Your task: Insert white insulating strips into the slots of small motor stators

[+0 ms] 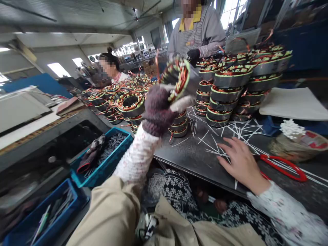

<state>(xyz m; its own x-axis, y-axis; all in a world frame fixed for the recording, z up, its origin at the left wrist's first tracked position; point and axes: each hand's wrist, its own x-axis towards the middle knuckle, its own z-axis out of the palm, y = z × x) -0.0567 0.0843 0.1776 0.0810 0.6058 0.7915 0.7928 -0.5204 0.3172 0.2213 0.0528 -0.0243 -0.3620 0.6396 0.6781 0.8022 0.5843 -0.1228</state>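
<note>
blurrily, left hand [157,111] grips stator [182,80], fingers partly hidden; right hand [239,162] splayed by white sticks [247,132], contact unclear.

The one view looked out from the person's head, forward and steeply down over the table [179,152], and took in a wide field. Nearest lay the lap [176,188] and sleeves [134,153], at the lower edge; the left grip [159,111] came near mid-frame, the stacked rings [228,82] beyond, and the co-worker [191,36] and roof [74,20] farther off, up top.
</note>
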